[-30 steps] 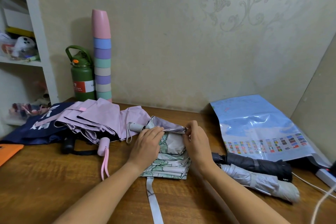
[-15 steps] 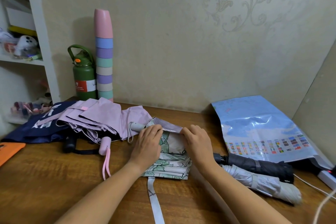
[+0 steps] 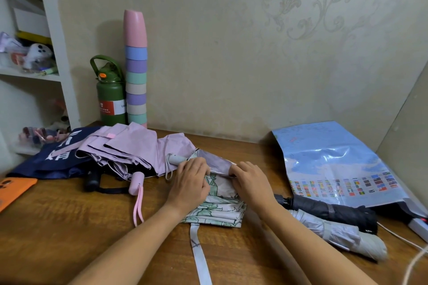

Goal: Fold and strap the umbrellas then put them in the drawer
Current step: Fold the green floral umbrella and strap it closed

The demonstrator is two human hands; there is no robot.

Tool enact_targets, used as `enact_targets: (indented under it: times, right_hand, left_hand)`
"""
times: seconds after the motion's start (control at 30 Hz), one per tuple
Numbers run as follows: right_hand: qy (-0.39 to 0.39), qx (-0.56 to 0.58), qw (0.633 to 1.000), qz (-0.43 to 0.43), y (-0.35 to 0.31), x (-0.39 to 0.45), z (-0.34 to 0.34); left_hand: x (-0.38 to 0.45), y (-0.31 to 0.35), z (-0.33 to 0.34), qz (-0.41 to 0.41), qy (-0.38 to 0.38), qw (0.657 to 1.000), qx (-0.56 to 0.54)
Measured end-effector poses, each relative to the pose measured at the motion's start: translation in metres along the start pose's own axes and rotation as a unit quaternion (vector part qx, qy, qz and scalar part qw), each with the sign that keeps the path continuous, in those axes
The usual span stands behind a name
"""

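- Floral umbrella (image 3: 217, 210) lies mid-tabletop (image 3: 69, 227), both my hands on it.
- Left hand (image 3: 190, 186) and right hand (image 3: 251, 183) each pinch a canopy pleat.
- Risk: stacked folds spring loose if either pinch slips before the strap (image 3: 200, 254) wraps round.

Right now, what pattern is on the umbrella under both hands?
White with a green leaf print on the umbrella; its flap's underside is lilac. Head view shows it.

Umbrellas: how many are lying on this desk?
5: a floral one under both hands, a pink one and a navy one at left, a black one and a grey one strapped at right. Others may be hidden.
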State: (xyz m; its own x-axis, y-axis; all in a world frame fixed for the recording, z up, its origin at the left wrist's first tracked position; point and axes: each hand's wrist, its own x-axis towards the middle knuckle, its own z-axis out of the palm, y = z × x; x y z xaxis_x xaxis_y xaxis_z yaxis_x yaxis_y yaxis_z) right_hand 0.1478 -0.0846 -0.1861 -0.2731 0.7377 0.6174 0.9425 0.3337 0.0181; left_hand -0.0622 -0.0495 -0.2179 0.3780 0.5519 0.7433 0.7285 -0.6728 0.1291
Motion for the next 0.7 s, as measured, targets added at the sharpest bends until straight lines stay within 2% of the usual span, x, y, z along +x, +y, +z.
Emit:
enact_targets:
  times: [0.1, 0.23, 0.37, 0.57, 0.7]
  right_hand:
    - [0.003, 0.04, 0.999, -0.007, -0.001, -0.007, 0.001]
    - [-0.015, 0.08, 0.995, -0.049, 0.001, -0.014, 0.002]
    - [-0.067, 0.105, 0.991, -0.048, 0.007, -0.016, 0.003]
    - [-0.152, 0.155, 0.975, -0.044, 0.013, -0.008, -0.005]
    - [-0.195, 0.16, 0.968, -0.011, 0.007, 0.0, -0.011]
  left_hand:
    - [-0.001, -0.004, 0.004, -0.016, -0.031, 0.999, 0.017]
    - [0.002, -0.005, 0.009, 0.011, -0.095, 0.994, 0.046]
    - [0.002, -0.001, 0.006, -0.015, -0.088, 0.995, 0.036]
    - [0.002, 0.001, 0.003, -0.002, -0.087, 0.996, 0.025]
    - [0.001, -0.001, 0.003, -0.053, -0.096, 0.994, -0.012]
